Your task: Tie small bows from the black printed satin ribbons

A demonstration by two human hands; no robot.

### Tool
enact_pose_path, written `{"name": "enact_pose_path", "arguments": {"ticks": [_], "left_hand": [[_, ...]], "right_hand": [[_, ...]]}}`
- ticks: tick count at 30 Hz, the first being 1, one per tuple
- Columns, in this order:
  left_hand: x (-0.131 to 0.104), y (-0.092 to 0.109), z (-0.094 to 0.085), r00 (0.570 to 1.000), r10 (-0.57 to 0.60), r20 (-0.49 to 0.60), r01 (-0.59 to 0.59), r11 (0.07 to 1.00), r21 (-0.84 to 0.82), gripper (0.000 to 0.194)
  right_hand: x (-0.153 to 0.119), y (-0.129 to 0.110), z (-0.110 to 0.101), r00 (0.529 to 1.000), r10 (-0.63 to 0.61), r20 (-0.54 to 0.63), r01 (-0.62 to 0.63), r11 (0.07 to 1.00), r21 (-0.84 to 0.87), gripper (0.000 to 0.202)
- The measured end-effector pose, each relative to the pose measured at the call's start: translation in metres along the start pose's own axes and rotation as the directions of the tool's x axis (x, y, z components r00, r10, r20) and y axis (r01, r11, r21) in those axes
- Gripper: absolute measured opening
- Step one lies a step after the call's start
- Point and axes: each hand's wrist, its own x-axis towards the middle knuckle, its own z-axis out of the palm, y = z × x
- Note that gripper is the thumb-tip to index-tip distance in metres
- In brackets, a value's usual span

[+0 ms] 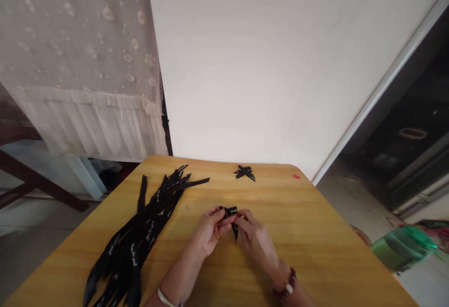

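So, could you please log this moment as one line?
left hand: pinching black ribbon piece | right hand: pinching it too | ribbon pile: left | finished bow: far edge | wooden table

ribbons (140, 237): black (white lettering) | table (315, 232): yellow wood grain | curtain (77, 63): cream, floral

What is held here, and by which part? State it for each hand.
Both hands hold one short black ribbon piece above the wooden table: left hand pinches its left end, right hand its right end; one tail hangs down.
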Motion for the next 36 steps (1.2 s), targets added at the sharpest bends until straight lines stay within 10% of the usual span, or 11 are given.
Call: {"name": "enact_pose_path", "arguments": {"ticks": [8,23,36], "left_hand": [[-0.001,-0.005,0.004,0.992,0.115,0.053,-0.121,0.985,0.122,0.024],[-0.004,-0.015,0.009,0.988,0.017,0.153,-0.093,0.86,0.502,0.019],[0.0,-0.016,0.01,0.99,-0.074,0.121,0.011,0.892,0.453,0.023]], "right_hand": [[0.006,0.005,-0.003,0.908,0.416,-0.051,-0.363,0.84,0.403,0.013],[0.01,-0.001,-0.004,0.927,0.373,0.027,-0.354,0.854,0.381,0.009],[0.012,0.009,0.007,0.863,0.503,-0.045,-0.366,0.684,0.631,0.023]]}}
